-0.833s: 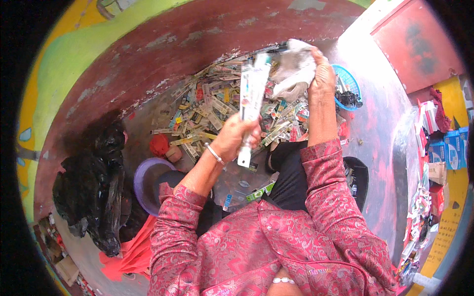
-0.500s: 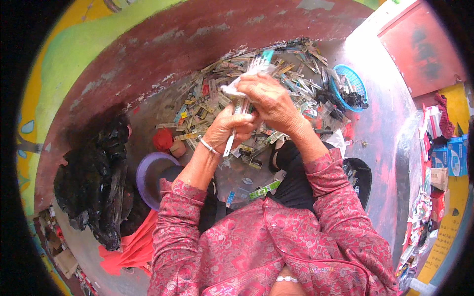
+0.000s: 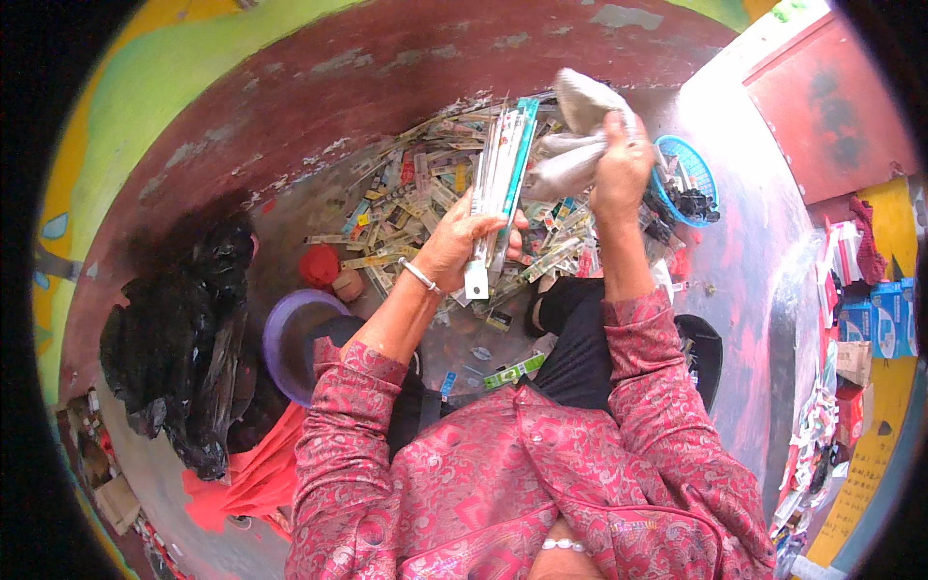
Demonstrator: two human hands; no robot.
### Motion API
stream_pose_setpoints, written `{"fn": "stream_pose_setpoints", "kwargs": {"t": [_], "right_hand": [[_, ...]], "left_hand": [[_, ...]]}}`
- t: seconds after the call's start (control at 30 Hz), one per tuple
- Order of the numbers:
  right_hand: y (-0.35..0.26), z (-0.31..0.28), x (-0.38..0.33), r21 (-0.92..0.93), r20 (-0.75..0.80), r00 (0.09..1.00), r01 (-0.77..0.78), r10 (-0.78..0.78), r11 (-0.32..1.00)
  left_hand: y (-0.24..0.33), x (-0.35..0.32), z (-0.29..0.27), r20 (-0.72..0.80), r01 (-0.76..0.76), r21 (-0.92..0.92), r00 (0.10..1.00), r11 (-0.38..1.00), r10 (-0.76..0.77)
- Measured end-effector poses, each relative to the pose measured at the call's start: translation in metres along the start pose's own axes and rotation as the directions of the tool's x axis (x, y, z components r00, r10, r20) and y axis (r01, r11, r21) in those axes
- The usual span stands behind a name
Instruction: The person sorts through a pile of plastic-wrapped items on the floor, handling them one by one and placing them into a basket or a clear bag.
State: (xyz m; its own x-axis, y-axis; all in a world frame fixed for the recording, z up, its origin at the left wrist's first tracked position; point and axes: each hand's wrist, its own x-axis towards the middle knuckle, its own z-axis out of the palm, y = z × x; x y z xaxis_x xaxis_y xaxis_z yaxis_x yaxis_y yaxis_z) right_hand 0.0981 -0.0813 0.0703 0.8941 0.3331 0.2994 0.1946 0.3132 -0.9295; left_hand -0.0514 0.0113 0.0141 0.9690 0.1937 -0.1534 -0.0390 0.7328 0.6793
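My left hand point(image 3: 458, 244), with a bangle at its wrist, grips a bundle of long slim flat strips point(image 3: 497, 169), mostly whitish with a teal one on the right side. The bundle stands nearly upright, with a white end that has a small dark hole sticking out below the fingers. Up and to the right, my right hand point(image 3: 624, 170) is closed on a greyish-white cloth point(image 3: 572, 155), which hangs in loose folds, somewhat blurred, apart from the bundle. Under both hands spreads a wide pile of similar slim strips point(image 3: 406, 208) on the floor.
A blue basket point(image 3: 713, 166) holding strips and dark scraps stands right of the pile. Left are a purple basin point(image 3: 275, 338), black plastic bags point(image 3: 164, 348), red cloth point(image 3: 261, 474) and a red ball-like bundle point(image 3: 318, 267). A maroon wall point(image 3: 290, 87) curves behind; boxes point(image 3: 884, 324) sit far right.
My right hand has moved up and right with the cloth, off the bundle it was wrapped around. The bundle now shows uncovered in my left hand.
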Motion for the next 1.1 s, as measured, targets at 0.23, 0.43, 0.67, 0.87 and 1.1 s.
{"fn": "stream_pose_setpoints", "kwargs": {"t": [0.23,0.43,0.67,0.87,1.1], "right_hand": [[0.029,0.008,-0.02,-0.305,0.768,0.548,0.768,-0.331,0.563],[0.028,-0.022,0.032,-0.032,-0.07,0.995,-0.07,0.067,0.997],[0.043,-0.011,0.009,0.543,0.563,0.633,-0.768,0.531,0.34],[0.03,-0.015,0.027,0.593,0.259,0.895,-0.445,0.364,0.671],[0.019,-0.019,0.033,0.12,0.428,0.867,-0.335,0.256,0.935]], "left_hand": [[0.003,-0.008,0.001,0.019,0.001,0.055,1.0,0.999,-0.002],[0.0,-0.009,0.004,0.071,-0.041,0.015,0.997,0.999,0.04],[-0.002,-0.007,0.005,0.149,0.046,-0.032,0.988,0.998,-0.041],[-0.009,-0.017,0.003,0.276,0.194,-0.135,0.949,0.972,-0.151],[-0.011,-0.006,0.007,0.282,0.242,-0.044,0.934,0.969,-0.22]]}}
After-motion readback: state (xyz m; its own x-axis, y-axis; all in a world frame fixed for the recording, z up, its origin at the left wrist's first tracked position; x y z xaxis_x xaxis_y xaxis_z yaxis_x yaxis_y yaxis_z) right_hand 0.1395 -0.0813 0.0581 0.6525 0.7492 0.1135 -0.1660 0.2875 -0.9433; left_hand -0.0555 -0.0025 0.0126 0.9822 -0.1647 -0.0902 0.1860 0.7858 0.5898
